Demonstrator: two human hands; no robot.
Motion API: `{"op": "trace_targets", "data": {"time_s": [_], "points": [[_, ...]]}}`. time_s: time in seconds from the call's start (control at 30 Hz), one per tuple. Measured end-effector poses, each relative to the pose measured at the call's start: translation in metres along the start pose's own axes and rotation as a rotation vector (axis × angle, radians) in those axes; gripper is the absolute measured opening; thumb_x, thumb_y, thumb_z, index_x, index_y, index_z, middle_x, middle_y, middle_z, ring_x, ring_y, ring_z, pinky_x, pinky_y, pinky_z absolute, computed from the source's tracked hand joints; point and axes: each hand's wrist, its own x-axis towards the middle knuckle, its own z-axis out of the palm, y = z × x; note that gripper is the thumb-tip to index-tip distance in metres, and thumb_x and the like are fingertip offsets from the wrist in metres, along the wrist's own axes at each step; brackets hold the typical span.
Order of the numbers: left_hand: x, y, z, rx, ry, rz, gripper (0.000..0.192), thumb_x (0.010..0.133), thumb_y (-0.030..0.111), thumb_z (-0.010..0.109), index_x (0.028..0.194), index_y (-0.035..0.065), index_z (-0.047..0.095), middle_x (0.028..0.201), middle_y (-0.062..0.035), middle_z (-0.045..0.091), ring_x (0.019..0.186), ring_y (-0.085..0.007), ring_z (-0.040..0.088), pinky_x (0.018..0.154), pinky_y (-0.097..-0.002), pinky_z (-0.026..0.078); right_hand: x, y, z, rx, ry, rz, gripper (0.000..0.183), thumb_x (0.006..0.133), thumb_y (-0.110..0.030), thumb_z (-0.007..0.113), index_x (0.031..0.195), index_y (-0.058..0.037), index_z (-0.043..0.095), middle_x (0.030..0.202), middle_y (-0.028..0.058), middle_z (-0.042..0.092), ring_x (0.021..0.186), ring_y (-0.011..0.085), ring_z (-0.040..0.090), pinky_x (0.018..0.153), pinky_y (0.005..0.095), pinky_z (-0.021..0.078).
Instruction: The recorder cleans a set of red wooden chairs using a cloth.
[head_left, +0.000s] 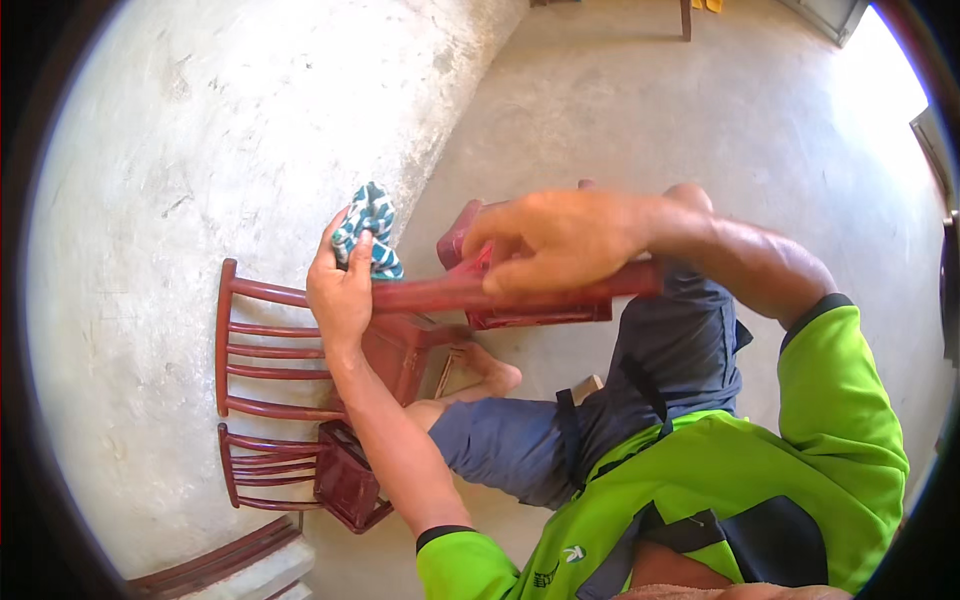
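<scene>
My left hand (345, 289) holds a bunched teal-and-white patterned cloth (371, 221), its thumb over the cloth, next to the end of a dark red wooden bar. The bar belongs to a red wooden piece of furniture (420, 294), seemingly a chair, lying across in front of me above my legs. My right hand (559, 236), slightly blurred, lies over that bar further right, fingers bent down around it; whether they grip it firmly is hard to tell. Red wooden parts show behind and beneath the right hand.
Two red wooden chairs with spindle backs (281, 371) (274, 469) stand at the left by a pale wall (187, 150). A stack of red-edged pieces (217, 555) lies at the lower left. My bare foot (499, 375) rests on the concrete floor. Furniture legs show at the top.
</scene>
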Motion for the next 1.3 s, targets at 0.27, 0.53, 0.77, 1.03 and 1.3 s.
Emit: {"op": "trace_targets", "data": {"time_s": [0.27, 0.53, 0.77, 1.03, 1.3], "points": [[-0.022, 0.011, -0.008, -0.078, -0.140, -0.058, 0.052, 0.102, 0.024, 0.068, 0.148, 0.0047, 0.055, 0.130, -0.0164, 0.070, 0.113, -0.0194, 0.066, 0.095, -0.0319, 0.052, 0.048, 0.050, 0.037, 0.331, 0.281, 0.027, 0.063, 0.100, -0.041, 0.064, 0.145, -0.0008, 0.049, 0.125, 0.0212, 0.070, 0.114, 0.0290, 0.069, 0.096, 0.0406, 0.0546], [-0.037, 0.013, -0.016, -0.048, -0.218, 0.013, 0.070, 0.095, 0.030, 0.077, 0.154, 0.0074, 0.047, 0.137, -0.0169, 0.066, 0.120, -0.0235, 0.065, 0.099, -0.0348, 0.052, 0.120, 0.037, 0.075, 0.839, 0.109, -0.044, 0.062, 0.101, -0.044, 0.064, 0.141, 0.0012, 0.051, 0.124, 0.0180, 0.067, 0.120, 0.0256, 0.064, 0.098, 0.0425, 0.0557], [-0.038, -0.004, -0.024, -0.217, -0.051, 0.099, 0.072, 0.093, 0.025, 0.080, 0.152, 0.0015, 0.047, 0.128, -0.0195, 0.066, 0.111, -0.0271, 0.067, 0.093, -0.0369, 0.054, 0.084, 0.044, 0.039, 0.733, 0.552, 0.008, 0.029, 0.101, -0.022, 0.063, 0.123, -0.0034, 0.067, 0.113, 0.0058, 0.074, 0.105, 0.0124, 0.067, 0.086, 0.0295, 0.0548], [-0.050, 0.016, -0.009, 0.100, 0.037, -0.309, 0.037, 0.097, 0.014, 0.071, 0.130, -0.0031, 0.066, 0.098, -0.0110, 0.075, 0.080, -0.0145, 0.068, 0.072, -0.0308, 0.056, 0.001, 0.053, 0.088, 0.812, -0.108, -0.346, 0.034, 0.103, -0.018, 0.067, 0.130, 0.0008, 0.062, 0.130, 0.0120, 0.059, 0.121, 0.0213, 0.057, 0.103, 0.0393, 0.0470], [-0.122, -0.010, -0.023, 0.142, 0.025, -0.254, 0.033, 0.094, 0.007, 0.069, 0.124, -0.0046, 0.068, 0.094, -0.0116, 0.075, 0.087, -0.0189, 0.069, 0.082, -0.0337, 0.054, -0.029, 0.169, 0.156, -0.059, 0.396, 0.059, 0.028, 0.090, -0.004, 0.064, 0.117, -0.0018, 0.057, 0.112, 0.0203, 0.057, 0.107, 0.0422, 0.059, 0.092, 0.0483, 0.0511]]}}
